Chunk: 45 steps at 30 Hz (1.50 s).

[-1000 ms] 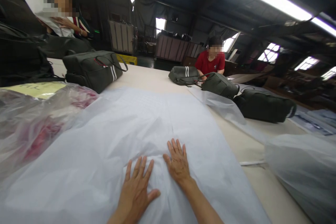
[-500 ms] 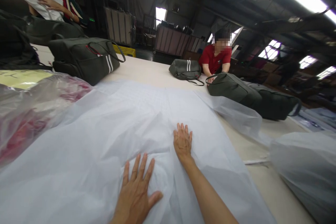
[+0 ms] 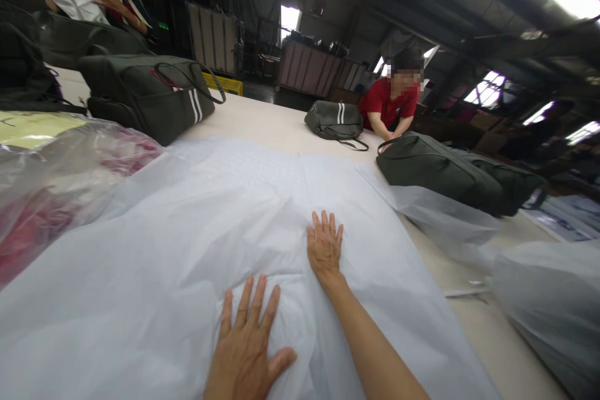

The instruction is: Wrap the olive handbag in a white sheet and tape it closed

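Note:
A large white translucent sheet [image 3: 140, 250] covers the near part of the table, with wrinkles around both hands. My left hand [image 3: 248, 344] lies on it at the bottom centre, palm down, fingers spread and thumb out to the right. Farther forward and to the right, my right hand [image 3: 325, 247] presses on the same sheet with its fingers slightly apart. Neither hand grips anything.
Dark bags with white stripes stand on the table [image 3: 262, 119], one at left [image 3: 150, 94], a smaller one [image 3: 332, 120] farther back. Clear plastic with pink contents [image 3: 60, 200] lies left. A person in red [image 3: 391, 100] leans by a dark bag [image 3: 435, 169] at right.
My hands stay on the sheet with only slight shifts. The person in red and the bag by them appear a little farther right. At upper left, another person's white material sits lower and more bunched.

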Motion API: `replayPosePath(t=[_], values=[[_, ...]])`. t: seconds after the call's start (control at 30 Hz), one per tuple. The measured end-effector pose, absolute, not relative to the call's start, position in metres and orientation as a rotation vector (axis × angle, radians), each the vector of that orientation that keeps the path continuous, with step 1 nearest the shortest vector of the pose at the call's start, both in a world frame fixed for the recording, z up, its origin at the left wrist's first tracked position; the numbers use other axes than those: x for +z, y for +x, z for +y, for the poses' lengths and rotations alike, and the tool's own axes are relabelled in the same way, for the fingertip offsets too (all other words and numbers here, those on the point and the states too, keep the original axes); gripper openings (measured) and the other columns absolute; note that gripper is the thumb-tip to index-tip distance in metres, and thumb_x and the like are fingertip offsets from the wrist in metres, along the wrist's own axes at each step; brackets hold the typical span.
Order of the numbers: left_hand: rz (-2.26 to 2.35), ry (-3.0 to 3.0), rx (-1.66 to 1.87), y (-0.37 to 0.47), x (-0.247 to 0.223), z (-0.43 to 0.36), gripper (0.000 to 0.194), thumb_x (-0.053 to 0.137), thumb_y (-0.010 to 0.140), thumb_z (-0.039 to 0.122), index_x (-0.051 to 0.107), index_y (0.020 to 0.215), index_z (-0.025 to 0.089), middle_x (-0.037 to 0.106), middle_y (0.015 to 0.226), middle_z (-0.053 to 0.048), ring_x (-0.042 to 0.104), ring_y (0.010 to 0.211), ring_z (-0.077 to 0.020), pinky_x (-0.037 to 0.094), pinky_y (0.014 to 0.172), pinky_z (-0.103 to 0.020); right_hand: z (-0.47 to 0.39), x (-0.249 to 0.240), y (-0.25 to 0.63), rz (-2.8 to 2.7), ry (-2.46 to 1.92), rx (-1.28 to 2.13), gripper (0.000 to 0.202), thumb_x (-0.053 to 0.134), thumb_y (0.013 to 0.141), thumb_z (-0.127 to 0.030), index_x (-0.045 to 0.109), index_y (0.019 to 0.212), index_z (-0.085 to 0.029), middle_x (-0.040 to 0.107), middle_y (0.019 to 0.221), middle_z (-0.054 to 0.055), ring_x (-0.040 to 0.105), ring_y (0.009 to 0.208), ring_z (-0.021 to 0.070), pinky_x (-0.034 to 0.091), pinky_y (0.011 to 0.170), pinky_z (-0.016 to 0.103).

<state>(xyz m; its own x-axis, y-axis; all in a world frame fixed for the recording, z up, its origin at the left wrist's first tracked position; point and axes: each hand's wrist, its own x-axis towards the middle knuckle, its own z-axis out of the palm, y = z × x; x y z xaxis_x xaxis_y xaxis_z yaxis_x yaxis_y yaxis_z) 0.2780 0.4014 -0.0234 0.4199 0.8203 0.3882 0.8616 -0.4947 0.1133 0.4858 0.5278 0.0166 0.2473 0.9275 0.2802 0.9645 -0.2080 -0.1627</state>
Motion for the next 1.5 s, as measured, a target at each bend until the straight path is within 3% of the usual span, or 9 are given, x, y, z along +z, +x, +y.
replayPosePath(t=[0.23,0.43,0.57,0.63,0.73,0.83,1.03,1.27,1.5], values=[[-1.589,-2.59,-0.573,0.278,-0.025,0.399,0.09,0.064,0.073,0.062,0.031,0.149,0.028,0.035,0.155,-0.012,0.027,0.143,-0.0381,0.004,0.116,-0.063,0.532,0.005,0.484,-1.62,-2.384,-0.063,0.059,0.032,0.099,-0.05,0.04,0.147,-0.015,0.03,0.157,0.015,0.017,0.147,0.0347,0.01,0.117,0.058],[-1.682,-2.737,-0.343,0.273,-0.017,0.398,0.081,0.066,0.072,0.061,0.043,0.144,0.031,0.039,0.152,-0.014,0.034,0.138,-0.0453,0.024,0.105,-0.073,0.534,0.002,0.481,-1.625,-2.39,-0.128,0.065,0.037,0.097,-0.054,0.038,0.147,-0.012,0.032,0.156,0.016,0.019,0.146,0.0364,0.009,0.116,0.059],[-1.785,-2.811,-0.017,0.274,0.03,0.413,0.063,0.063,0.081,0.045,0.048,0.14,0.026,0.063,0.128,-0.018,0.059,0.116,-0.0397,0.049,0.09,-0.058,0.534,0.004,0.478,-1.605,-2.381,-0.109,0.065,0.038,0.096,-0.053,0.038,0.147,-0.012,0.031,0.156,0.016,0.019,0.146,0.0367,0.008,0.116,0.058],[-1.728,-2.856,0.0,0.286,0.06,0.43,0.052,0.058,0.086,0.035,0.052,0.136,0.021,0.07,0.111,-0.016,0.066,0.101,-0.0331,0.053,0.084,-0.048,0.533,0.006,0.477,-1.59,-2.372,-0.104,0.065,0.039,0.096,-0.053,0.039,0.147,-0.013,0.032,0.155,0.016,0.019,0.146,0.0364,0.007,0.116,0.058],[-1.519,-2.878,-0.306,0.319,0.084,0.464,0.046,0.053,0.091,0.028,0.051,0.136,0.019,0.06,0.134,-0.014,0.054,0.125,-0.0295,0.047,0.1,-0.046,0.53,0.01,0.476,-1.587,-2.362,-0.075,0.063,0.038,0.097,-0.052,0.038,0.147,-0.014,0.032,0.156,0.015,0.02,0.146,0.0356,0.008,0.116,0.058],[-1.422,-2.794,-0.554,0.346,0.064,0.496,0.049,0.048,0.094,0.029,0.042,0.143,0.022,0.044,0.15,-0.01,0.035,0.141,-0.0279,0.034,0.113,-0.051,0.53,0.013,0.476,-1.595,-2.37,-0.001,0.059,0.034,0.098,-0.048,0.038,0.148,-0.015,0.031,0.156,0.014,0.019,0.146,0.0345,0.008,0.117,0.057],[-1.48,-2.685,-0.592,0.347,-0.004,0.515,0.057,0.041,0.097,0.046,0.035,0.147,0.018,0.044,0.15,-0.011,0.034,0.142,-0.0278,0.029,0.116,-0.053,0.536,0.024,0.486,-1.473,-2.374,0.232,0.065,0.03,0.097,-0.055,0.037,0.148,-0.015,0.03,0.157,0.013,0.019,0.147,0.0326,0.011,0.117,0.056],[-1.527,-2.633,-0.638,0.347,-0.006,0.513,0.064,0.036,0.097,0.049,0.033,0.146,0.008,0.042,0.15,-0.017,0.035,0.141,-0.0274,0.028,0.117,-0.048,0.516,0.025,0.523,-2.129,-1.936,0.062,0.052,0.035,0.1,-0.044,0.035,0.149,-0.025,0.029,0.158,0.003,0.015,0.149,0.0225,0.011,0.12,0.047],[-1.552,-2.61,-0.763,0.346,-0.014,0.519,0.055,0.037,0.098,0.042,0.041,0.139,0.006,0.05,0.143,-0.019,0.042,0.137,-0.0294,0.034,0.114,-0.049,0.501,0.009,0.521,-1.91,-2.199,-0.059,0.054,0.039,0.099,-0.044,0.041,0.146,-0.017,0.033,0.156,0.009,0.021,0.146,0.0293,0.009,0.119,0.052]])
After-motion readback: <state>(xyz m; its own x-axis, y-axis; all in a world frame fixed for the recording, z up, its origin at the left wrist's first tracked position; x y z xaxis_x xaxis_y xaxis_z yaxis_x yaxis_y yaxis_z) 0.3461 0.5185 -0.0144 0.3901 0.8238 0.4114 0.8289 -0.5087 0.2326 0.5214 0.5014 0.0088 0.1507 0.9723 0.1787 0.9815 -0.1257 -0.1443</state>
